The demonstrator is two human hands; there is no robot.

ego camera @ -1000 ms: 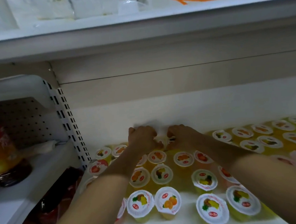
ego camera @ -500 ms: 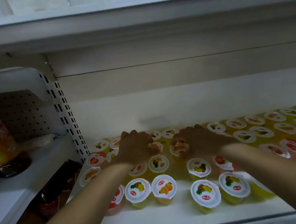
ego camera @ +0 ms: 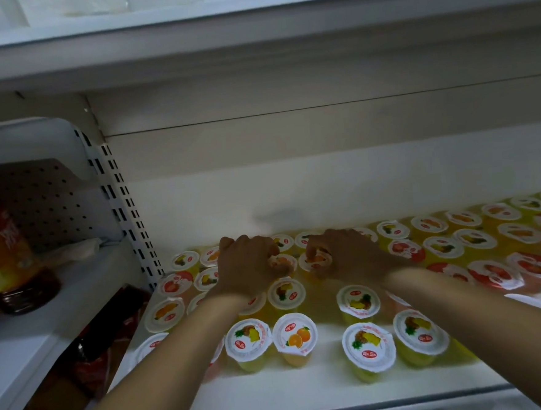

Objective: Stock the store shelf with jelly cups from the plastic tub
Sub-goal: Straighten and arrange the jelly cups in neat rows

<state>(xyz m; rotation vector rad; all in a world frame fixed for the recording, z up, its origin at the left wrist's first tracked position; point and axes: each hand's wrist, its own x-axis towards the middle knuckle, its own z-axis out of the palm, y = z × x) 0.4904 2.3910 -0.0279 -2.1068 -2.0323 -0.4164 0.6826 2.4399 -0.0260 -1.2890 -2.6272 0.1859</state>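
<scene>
Several jelly cups with white fruit-print lids stand in rows on the white store shelf (ego camera: 308, 391). My left hand (ego camera: 248, 267) is curled around an orange-lidded jelly cup (ego camera: 281, 263) in the middle rows. Just right of it, my right hand (ego camera: 346, 254) has its fingers on another orange-lidded jelly cup (ego camera: 316, 261). Both cups stand on the shelf side by side. Front-row cups include an orange one (ego camera: 295, 334) and a pineapple one (ego camera: 368, 347). The plastic tub is out of view.
The shelf above (ego camera: 251, 39) hangs low over the cups. A perforated upright (ego camera: 125, 211) bounds the shelf on the left. Beyond it, a side shelf (ego camera: 32, 336) holds an orange drink bottle (ego camera: 7, 255). Bare shelf surface lies along the front edge.
Both hands have drawn back from the rear of the shelf toward the middle rows. Cups now stand at the back where the hands were. The camera has tilted slightly downward.
</scene>
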